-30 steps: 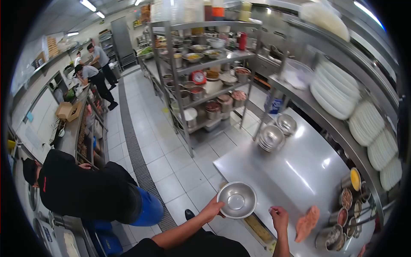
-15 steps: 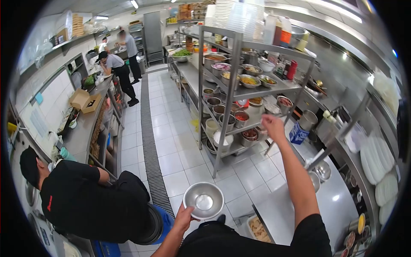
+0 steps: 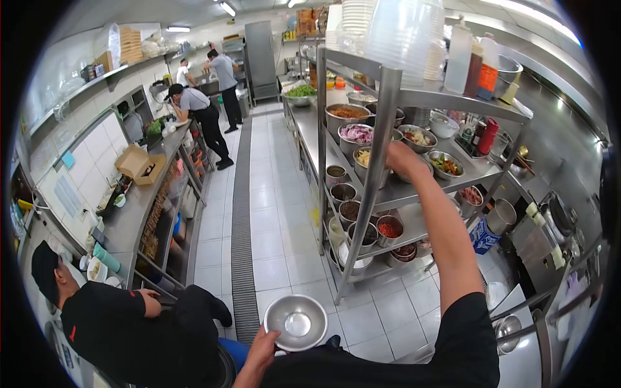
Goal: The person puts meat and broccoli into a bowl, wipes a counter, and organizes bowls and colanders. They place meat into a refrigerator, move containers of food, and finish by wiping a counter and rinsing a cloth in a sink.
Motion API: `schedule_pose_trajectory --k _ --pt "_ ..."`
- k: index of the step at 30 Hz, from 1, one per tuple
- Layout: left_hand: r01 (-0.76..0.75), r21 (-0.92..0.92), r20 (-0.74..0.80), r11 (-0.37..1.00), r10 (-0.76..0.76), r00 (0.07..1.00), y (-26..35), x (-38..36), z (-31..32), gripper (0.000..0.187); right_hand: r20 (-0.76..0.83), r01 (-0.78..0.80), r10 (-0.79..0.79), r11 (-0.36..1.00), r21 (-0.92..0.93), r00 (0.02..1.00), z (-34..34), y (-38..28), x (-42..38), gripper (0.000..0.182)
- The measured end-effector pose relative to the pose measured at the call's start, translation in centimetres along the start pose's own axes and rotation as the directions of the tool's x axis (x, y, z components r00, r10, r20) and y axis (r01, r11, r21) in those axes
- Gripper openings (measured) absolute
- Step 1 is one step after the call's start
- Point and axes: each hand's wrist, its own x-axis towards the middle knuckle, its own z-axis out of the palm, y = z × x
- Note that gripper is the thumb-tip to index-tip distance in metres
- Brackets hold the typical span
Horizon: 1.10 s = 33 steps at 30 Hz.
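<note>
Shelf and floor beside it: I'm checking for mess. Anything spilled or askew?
A yellow patch on the pale floor by the shelf looks odd; it's too blurred to tell spill from litter. The steel bowl in the left hand looks undamaged.

The kitchen is brightly lit by white ceiling lights (image 3: 228, 9), with glare on the steel wall (image 3: 559, 123) at right and a highlight inside the metal bowl (image 3: 297, 323). Shadows darken the lower shelves. A wide lens bends straight lines near the edges, and black fills the rounded corners.
</note>
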Motion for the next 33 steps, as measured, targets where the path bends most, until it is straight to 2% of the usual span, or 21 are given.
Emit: schedule_pose_trajectory --k 1,2,6,7,9,10,11,12,14,17,18,19,21,23,25,27,29,30,31,32,33 --pt "-0.011 -0.043 -0.008 0.999 0.011 1.000 -0.4 1.6 0.5 0.051 0.089 0.024 -0.018 0.997 -0.074 0.996 0.6 0.5 0.6 0.021" --pt "-0.008 -0.026 0.025 1.000 0.009 1.000 -0.7 2.9 0.9 0.051 0.030 0.084 -0.084 0.996 -0.020 0.996 0.8 1.2 0.6 0.017" --pt "0.017 -0.052 0.106 0.999 -0.012 0.994 2.0 6.6 5.6 0.055 0.013 0.107 -0.107 0.993 -0.058 0.994 -0.8 0.9 0.6 0.018" --pt "0.035 -0.048 0.118 0.998 -0.029 0.993 2.7 7.3 6.6 0.055 0.000 0.104 -0.104 0.995 -0.006 0.995 -1.8 0.2 0.4 0.017" --pt "0.125 0.053 0.233 0.991 -0.134 0.963 4.1 9.0 8.1 0.055 -0.006 0.088 -0.088 0.996 0.033 0.996 -2.1 0.4 0.3 0.017" --pt "0.120 0.080 0.309 0.990 -0.139 0.941 4.5 10.1 8.8 0.058 -0.046 0.026 -0.021 0.994 0.106 0.999 -1.9 0.8 0.5 0.016" --pt "0.135 0.079 0.322 0.988 -0.153 0.934 4.7 11.3 9.5 0.058 -0.079 -0.038 0.053 0.983 0.182 0.995 -1.8 1.0 0.5 0.016" --pt "0.150 0.128 0.377 0.980 -0.188 0.907 4.7 12.4 10.1 0.058 -0.067 -0.061 0.074 0.983 0.174 0.995 -1.7 0.9 0.4 0.016" --pt "0.169 0.196 0.453 0.966 -0.242 0.858 5.0 14.4 11.6 0.058 -0.031 -0.194 0.222 0.905 0.378 0.975 -2.0 0.2 0.4 0.023" --pt "0.192 0.205 0.628 0.960 -0.280 0.726 6.2 17.2 15.3 0.054 -0.105 -0.328 0.392 0.865 0.380 0.914 -2.6 -0.4 0.0 0.024" --pt "0.130 0.230 0.658 0.964 -0.253 0.710 6.9 17.9 16.8 0.053 -0.099 -0.328 0.467 0.742 0.584 0.879 -2.2 1.0 -0.8 0.022" --pt "0.073 0.253 0.689 0.965 -0.233 0.687 7.6 18.6 18.2 0.052 -0.112 -0.368 0.511 0.738 0.565 0.852 -2.7 1.0 -1.6 0.022" --pt "0.031 0.332 0.707 0.943 -0.270 0.654 7.6 20.8 20.6 0.050 -0.133 -0.157 0.659 0.362 0.919 0.740 -2.7 0.1 -3.9 0.013" --pt "0.067 0.349 0.738 0.935 -0.318 0.596 7.1 22.7 22.7 0.047 -0.157 -0.227 0.735 0.395 0.890 0.660 -3.3 -1.7 -9.0 0.013" --pt "0.046 0.343 0.787 0.938 -0.313 0.531 7.3 23.2 24.5 0.047 -0.244 -0.539 0.759 0.614 0.577 0.603 -2.7 -5.1 -14.8 0.014" --pt "0.056 0.395 0.802 0.917 -0.374 0.465 6.4 23.5 25.8 0.048 -0.123 -0.733 0.736 0.676 0.079 0.666 1.3 -6.9 -22.5 0.016" --pt "0.050 0.445 0.816 0.894 -0.428 0.389 4.9 22.8 27.0 0.049 -0.131 -0.635 0.629 0.773 -0.006 0.767 3.5 -10.4 -27.9 0.014" --pt "0.080 0.474 0.807 0.877 -0.469 0.358 3.9 22.2 27.4 0.048 -0.151 -0.678 0.668 0.735 -0.015 0.728 3.2 -12.0 -29.9 0.014" --pt "0.109 0.498 0.798 0.860 -0.504 0.331 3.0 21.3 27.9 0.048 -0.290 -0.801 0.791 0.588 0.114 0.539 2.5 -13.3 -31.8 0.016" --pt "0.062 0.499 0.820 0.864 -0.494 0.289 2.1 20.4 28.0 0.049 -0.402 -0.865 0.864 0.428 0.264 0.304 2.1 -14.9 -33.6 0.018" --pt "0.049 0.527 0.822 0.848 -0.524 0.225 1.2 19.4 27.8 0.049 -0.435 -0.888 0.867 0.380 0.261 0.243 2.4 -16.3 -36.0 0.018"
